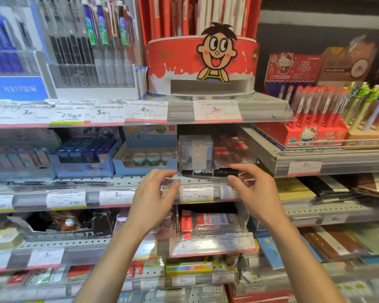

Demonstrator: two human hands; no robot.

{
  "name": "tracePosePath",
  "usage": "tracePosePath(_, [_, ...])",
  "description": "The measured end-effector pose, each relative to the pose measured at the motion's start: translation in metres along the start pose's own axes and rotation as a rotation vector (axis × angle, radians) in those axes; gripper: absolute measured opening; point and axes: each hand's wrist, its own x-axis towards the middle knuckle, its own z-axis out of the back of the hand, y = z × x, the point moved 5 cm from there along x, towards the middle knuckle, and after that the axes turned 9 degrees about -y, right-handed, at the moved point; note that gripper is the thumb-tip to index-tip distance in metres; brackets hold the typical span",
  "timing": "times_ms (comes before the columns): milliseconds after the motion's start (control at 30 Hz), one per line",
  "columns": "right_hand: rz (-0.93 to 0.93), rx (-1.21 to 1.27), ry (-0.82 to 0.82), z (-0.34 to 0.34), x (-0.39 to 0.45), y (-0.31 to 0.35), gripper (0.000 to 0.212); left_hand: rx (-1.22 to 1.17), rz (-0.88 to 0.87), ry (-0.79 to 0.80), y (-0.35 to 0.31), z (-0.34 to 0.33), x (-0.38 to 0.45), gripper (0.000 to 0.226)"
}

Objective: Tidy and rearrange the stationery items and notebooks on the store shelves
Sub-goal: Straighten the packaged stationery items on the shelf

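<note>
1. While the person is facing it, the middle shelf [123, 182] is carrying a clear plastic box [195, 153] at twelve o'clock from the hands.
2. Left hand [154, 193] is hovering, fingers loosely curled, holding nothing.
3. Right hand [253, 189] is pinching the cap end of the black marker [209, 172], lying sideways at the shelf's front edge.

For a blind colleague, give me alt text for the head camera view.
A right hand pinches a black marker at a stationery shelf's edge; the left hand hovers beside it, fingers curled. Above stands a red cartoon-boy display tub.
</note>
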Motion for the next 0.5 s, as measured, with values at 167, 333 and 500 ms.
tracePosePath(167, [-0.057, 0.139, 0.0, 0.02, -0.005, 0.005, 0.021, -0.05, -0.025, 0.015, -0.013, -0.004, 0.005, 0.04])
tracePosePath(333, [-0.063, 0.23, 0.037, 0.028, -0.014, 0.011, 0.023, -0.213, 0.041, -0.021, -0.022, -0.002, 0.005, 0.027])
tracePosePath(500, [-0.098, 0.281, 0.063, 0.028, -0.02, 0.007, 0.022, -0.344, 0.133, 0.02, -0.022, 0.003, -0.002, 0.013])
